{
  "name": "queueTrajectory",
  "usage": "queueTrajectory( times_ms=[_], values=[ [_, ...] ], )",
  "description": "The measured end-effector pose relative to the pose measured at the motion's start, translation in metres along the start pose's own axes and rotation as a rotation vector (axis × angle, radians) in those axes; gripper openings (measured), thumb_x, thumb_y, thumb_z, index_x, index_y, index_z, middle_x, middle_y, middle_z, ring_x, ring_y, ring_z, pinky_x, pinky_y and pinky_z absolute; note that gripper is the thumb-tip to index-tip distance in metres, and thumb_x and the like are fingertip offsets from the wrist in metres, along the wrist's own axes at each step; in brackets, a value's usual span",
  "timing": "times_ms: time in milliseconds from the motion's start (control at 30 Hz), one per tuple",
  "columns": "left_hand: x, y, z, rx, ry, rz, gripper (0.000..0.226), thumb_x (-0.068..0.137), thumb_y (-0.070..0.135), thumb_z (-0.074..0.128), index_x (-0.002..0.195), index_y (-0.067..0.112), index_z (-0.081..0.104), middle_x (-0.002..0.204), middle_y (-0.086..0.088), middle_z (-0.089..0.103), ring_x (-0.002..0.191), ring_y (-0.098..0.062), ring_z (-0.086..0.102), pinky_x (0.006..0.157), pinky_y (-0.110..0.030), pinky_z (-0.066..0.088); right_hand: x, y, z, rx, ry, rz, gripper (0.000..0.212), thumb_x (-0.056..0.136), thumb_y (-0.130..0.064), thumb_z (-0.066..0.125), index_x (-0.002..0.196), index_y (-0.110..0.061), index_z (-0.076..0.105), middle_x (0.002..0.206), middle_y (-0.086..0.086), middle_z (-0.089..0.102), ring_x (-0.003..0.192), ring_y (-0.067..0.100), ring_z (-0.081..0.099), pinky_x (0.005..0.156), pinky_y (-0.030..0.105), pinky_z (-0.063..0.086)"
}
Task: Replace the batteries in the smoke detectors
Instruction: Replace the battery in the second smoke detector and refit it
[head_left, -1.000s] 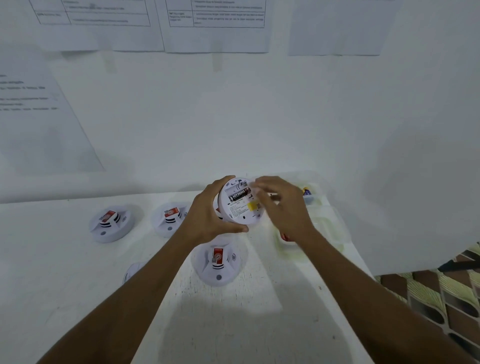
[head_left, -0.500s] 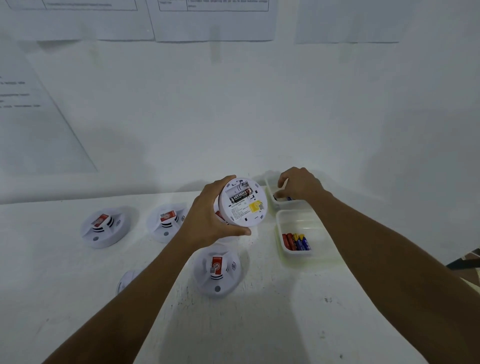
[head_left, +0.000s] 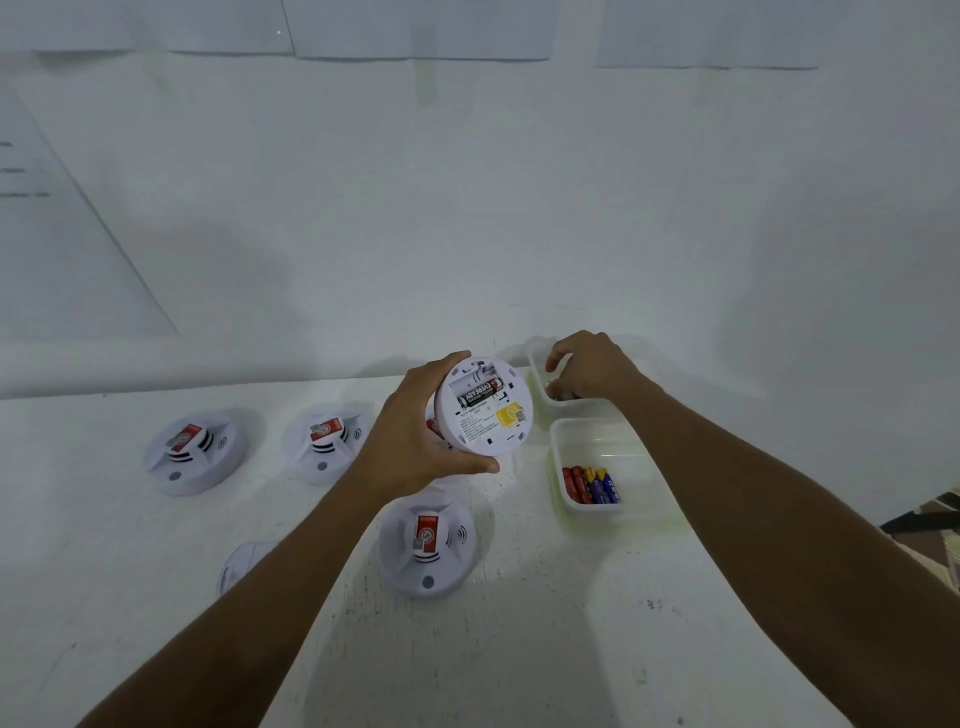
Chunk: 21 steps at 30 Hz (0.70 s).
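Note:
My left hand grips a white round smoke detector above the table, its back turned to me. One black battery lies in its open compartment, and the slot beside it looks empty. My right hand reaches into the far clear plastic tray with its fingers curled down; what the fingertips hold is hidden. The near clear tray holds several red and blue batteries.
Three more smoke detectors lie on the white table: far left, middle, and near centre. A white detector cover peeks out beside my left forearm. The wall stands close behind; the table edge drops off at right.
My right hand left the detector and moved right into the far tray. My left hand kept holding the detector. The view tilted down slightly.

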<state>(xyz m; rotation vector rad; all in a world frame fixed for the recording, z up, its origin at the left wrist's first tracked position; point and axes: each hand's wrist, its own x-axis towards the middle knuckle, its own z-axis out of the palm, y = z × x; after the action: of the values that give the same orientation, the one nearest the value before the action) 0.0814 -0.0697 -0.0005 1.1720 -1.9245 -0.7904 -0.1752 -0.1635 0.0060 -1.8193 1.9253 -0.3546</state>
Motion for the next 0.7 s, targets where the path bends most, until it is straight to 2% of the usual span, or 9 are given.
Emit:
queueTrajectory(
  times_ms=[100,233,267,333,433,533,633,700],
  values=[
    [-0.001,-0.002,-0.002,0.003,0.007,0.001,0.096,0.049,0.057,0.086,0.131,0.047,0.035,0.134,0.016,0.051,0.122,-0.006,0.048,0.104,-0.031,0.045,-0.002,0.001,-0.008,0.087,-0.012,0.009,0.033,0.068,-0.012,0.083,0.098,-0.017,0.073,0.081,0.006,0.073,0.063,0.015,0.065,0.057,0.021,0.050],
    [-0.001,-0.001,-0.003,-0.006,0.007,0.003,0.101,0.047,0.061,0.084,0.135,0.043,0.036,0.134,0.015,0.051,0.123,-0.007,0.048,0.105,-0.032,0.044,-0.024,-0.004,-0.026,0.285,0.007,-0.100,0.023,0.078,-0.012,0.079,0.100,-0.019,0.076,0.093,0.003,0.074,0.086,0.018,0.069,0.075,0.027,0.054],
    [-0.001,0.001,-0.003,-0.008,0.005,0.005,0.102,0.047,0.061,0.084,0.134,0.043,0.036,0.133,0.015,0.051,0.123,-0.006,0.048,0.104,-0.030,0.044,-0.034,-0.007,-0.031,0.336,0.017,-0.138,0.019,0.080,-0.011,0.078,0.097,-0.019,0.077,0.091,0.002,0.074,0.083,0.016,0.068,0.077,0.031,0.055],
    [-0.001,0.003,-0.002,-0.004,-0.001,0.010,0.101,0.047,0.058,0.086,0.133,0.046,0.035,0.132,0.016,0.051,0.122,-0.004,0.048,0.103,-0.028,0.043,-0.057,-0.018,-0.039,0.434,0.039,-0.211,0.014,0.082,-0.009,0.076,0.092,-0.019,0.075,0.088,0.004,0.073,0.072,0.013,0.064,0.069,0.033,0.052],
    [-0.002,0.004,0.001,0.008,-0.010,0.023,0.102,0.047,0.060,0.086,0.134,0.046,0.035,0.132,0.017,0.050,0.121,-0.003,0.047,0.103,-0.026,0.042,-0.095,-0.038,-0.047,0.625,0.072,-0.318,0.012,0.083,-0.005,0.074,0.091,-0.011,0.068,0.090,0.006,0.072,0.070,0.015,0.062,0.059,0.026,0.046],
    [-0.005,0.008,0.005,0.029,-0.019,0.046,0.101,0.048,0.062,0.085,0.135,0.044,0.036,0.130,0.023,0.049,0.120,0.000,0.047,0.101,-0.021,0.041,-0.126,-0.056,-0.043,0.738,0.070,-0.369,0.013,0.083,0.001,0.072,0.094,-0.002,0.065,0.090,0.006,0.071,0.067,0.017,0.067,0.058,0.024,0.049],
    [-0.008,0.016,0.009,0.093,-0.025,0.081,0.095,0.049,0.068,0.081,0.129,0.053,0.032,0.124,0.039,0.040,0.117,0.006,0.044,0.098,-0.008,0.032,-0.143,-0.066,-0.026,0.741,0.069,-0.371,0.014,0.083,0.001,0.072,0.094,-0.005,0.065,0.090,0.007,0.073,0.075,0.026,0.073,0.070,0.041,0.060],
    [-0.012,0.017,0.012,0.140,-0.020,0.088,0.098,0.049,0.067,0.083,0.130,0.053,0.031,0.123,0.041,0.039,0.118,0.003,0.045,0.100,-0.013,0.033,-0.151,-0.069,-0.014,0.737,0.106,-0.359,0.014,0.083,0.001,0.072,0.092,-0.008,0.066,0.085,0.010,0.074,0.077,0.026,0.074,0.076,0.049,0.059]
  ],
)
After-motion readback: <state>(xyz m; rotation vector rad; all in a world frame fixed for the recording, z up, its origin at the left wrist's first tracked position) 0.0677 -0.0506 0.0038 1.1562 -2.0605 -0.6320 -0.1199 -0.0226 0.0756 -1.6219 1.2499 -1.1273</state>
